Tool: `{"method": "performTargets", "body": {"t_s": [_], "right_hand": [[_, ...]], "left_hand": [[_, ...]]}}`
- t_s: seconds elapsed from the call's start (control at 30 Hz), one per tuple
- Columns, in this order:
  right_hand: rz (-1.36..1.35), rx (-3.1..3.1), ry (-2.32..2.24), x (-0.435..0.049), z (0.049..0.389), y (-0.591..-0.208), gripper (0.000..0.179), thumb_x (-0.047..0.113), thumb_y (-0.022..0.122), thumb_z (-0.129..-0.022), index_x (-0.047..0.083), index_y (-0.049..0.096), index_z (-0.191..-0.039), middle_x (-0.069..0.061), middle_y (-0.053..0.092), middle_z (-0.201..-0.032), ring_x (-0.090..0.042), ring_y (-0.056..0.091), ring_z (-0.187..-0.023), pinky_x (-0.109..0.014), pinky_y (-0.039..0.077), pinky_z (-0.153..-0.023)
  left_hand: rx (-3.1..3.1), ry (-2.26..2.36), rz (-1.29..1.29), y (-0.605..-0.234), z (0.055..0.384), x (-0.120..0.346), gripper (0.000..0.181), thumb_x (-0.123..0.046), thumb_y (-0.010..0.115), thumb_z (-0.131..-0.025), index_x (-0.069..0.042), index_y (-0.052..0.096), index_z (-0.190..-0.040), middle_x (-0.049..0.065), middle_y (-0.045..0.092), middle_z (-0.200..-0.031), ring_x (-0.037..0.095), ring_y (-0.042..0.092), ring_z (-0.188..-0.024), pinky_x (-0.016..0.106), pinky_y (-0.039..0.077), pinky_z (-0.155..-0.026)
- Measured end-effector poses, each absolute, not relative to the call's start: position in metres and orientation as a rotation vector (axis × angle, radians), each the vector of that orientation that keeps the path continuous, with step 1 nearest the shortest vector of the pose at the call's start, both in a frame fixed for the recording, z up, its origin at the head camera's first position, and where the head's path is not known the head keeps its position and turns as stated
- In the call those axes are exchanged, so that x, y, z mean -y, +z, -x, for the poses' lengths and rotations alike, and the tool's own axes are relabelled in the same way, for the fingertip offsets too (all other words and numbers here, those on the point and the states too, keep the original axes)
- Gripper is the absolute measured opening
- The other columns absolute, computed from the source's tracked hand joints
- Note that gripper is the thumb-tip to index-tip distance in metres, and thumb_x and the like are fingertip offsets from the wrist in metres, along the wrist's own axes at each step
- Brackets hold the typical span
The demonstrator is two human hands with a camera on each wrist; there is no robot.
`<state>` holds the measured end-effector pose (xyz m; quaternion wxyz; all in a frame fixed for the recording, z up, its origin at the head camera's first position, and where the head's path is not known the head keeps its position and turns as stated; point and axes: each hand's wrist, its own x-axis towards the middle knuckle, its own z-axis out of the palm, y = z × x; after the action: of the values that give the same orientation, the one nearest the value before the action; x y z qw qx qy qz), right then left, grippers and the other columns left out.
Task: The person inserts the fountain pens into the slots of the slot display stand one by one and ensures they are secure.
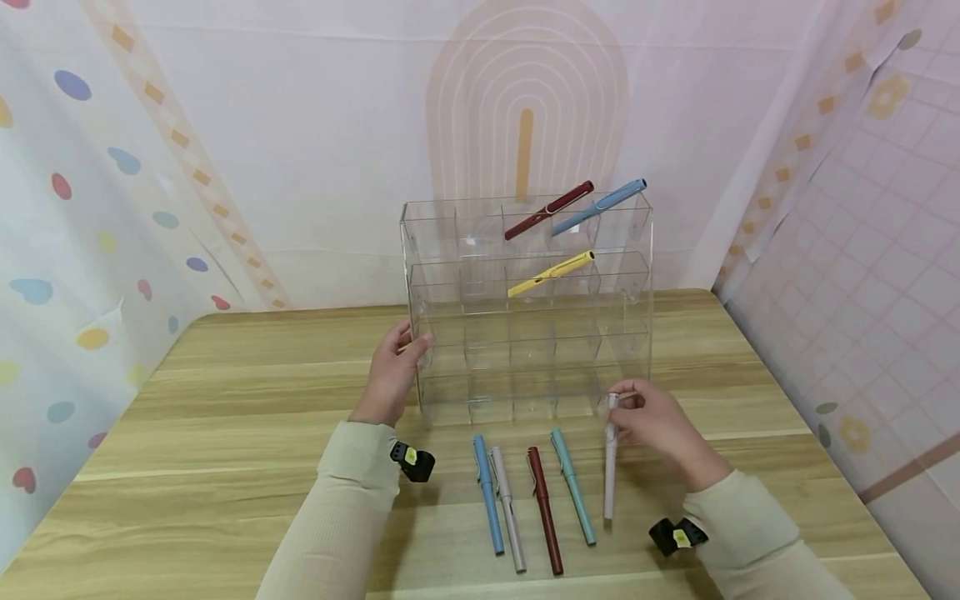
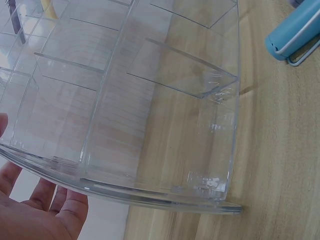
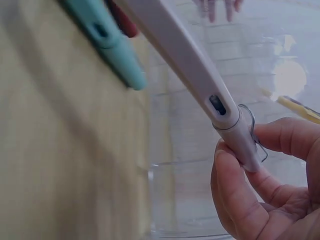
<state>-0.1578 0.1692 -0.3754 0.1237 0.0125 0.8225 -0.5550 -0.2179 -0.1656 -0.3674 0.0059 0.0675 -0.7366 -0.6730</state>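
Note:
A clear acrylic pen rack with rows of compartments stands upright on the table. My left hand grips its left side wall, thumb on the inner side and the other fingers outside, as the left wrist view shows. Near the rack's lower right corner, my right hand pinches a pale pinkish pen by its cap end. This pen hangs with its other end downward; its metal clip lies by a fingertip in the right wrist view. Dark red, light blue and yellow pens lean in the rack's upper rows.
In front of the rack, blue, greyish, dark red and teal pens lie side by side on the wooden table. A patterned cloth hangs behind and at both sides.

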Motion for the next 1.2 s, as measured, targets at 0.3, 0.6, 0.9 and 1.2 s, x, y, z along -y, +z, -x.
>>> {"method": "performTargets", "body": {"t_s": [0.3,0.6,0.9,1.2], "right_hand": [[-0.047,-2.411,-1.756,-0.179,0.162,-0.351,0.042,0.006,0.056,-0.093,-0.008,0.041,-0.13,-0.012,0.053,-0.105,-0.012,0.059,-0.081,-0.035,0.055,-0.075],[-0.059,-2.314,-2.067,-0.186,0.168,-0.329,0.032,0.001,0.055,-0.092,-0.005,0.043,-0.121,-0.003,0.053,-0.095,-0.006,0.06,-0.075,-0.026,0.055,-0.07],[-0.147,-2.267,-2.316,-0.18,0.175,-0.304,0.023,-0.001,0.059,-0.09,0.01,0.048,-0.107,0.002,0.051,-0.09,-0.004,0.059,-0.075,-0.022,0.055,-0.068],[-0.228,-2.255,-2.516,-0.172,0.185,-0.281,0.026,-0.002,0.062,-0.088,0.014,0.049,-0.104,-0.002,0.05,-0.091,-0.009,0.058,-0.073,-0.021,0.055,-0.064]], "left_hand": [[2.293,-2.12,-0.23,-0.366,0.217,0.165,0.05,-0.022,0.05,-0.1,-0.015,0.037,-0.148,0.015,0.04,-0.14,0.031,0.041,-0.126,0.05,0.034,-0.106],[2.296,-2.116,-0.219,-0.366,0.217,0.165,0.051,-0.023,0.05,-0.101,-0.014,0.037,-0.148,0.016,0.04,-0.14,0.031,0.041,-0.127,0.05,0.034,-0.106],[2.304,-2.104,-0.209,-0.366,0.217,0.165,0.051,-0.022,0.05,-0.1,-0.013,0.037,-0.148,0.016,0.041,-0.14,0.032,0.042,-0.126,0.05,0.035,-0.105],[2.285,-2.128,-0.206,-0.365,0.216,0.165,0.051,-0.023,0.052,-0.1,-0.014,0.037,-0.148,0.017,0.04,-0.141,0.035,0.04,-0.128,0.05,0.034,-0.107]]}}
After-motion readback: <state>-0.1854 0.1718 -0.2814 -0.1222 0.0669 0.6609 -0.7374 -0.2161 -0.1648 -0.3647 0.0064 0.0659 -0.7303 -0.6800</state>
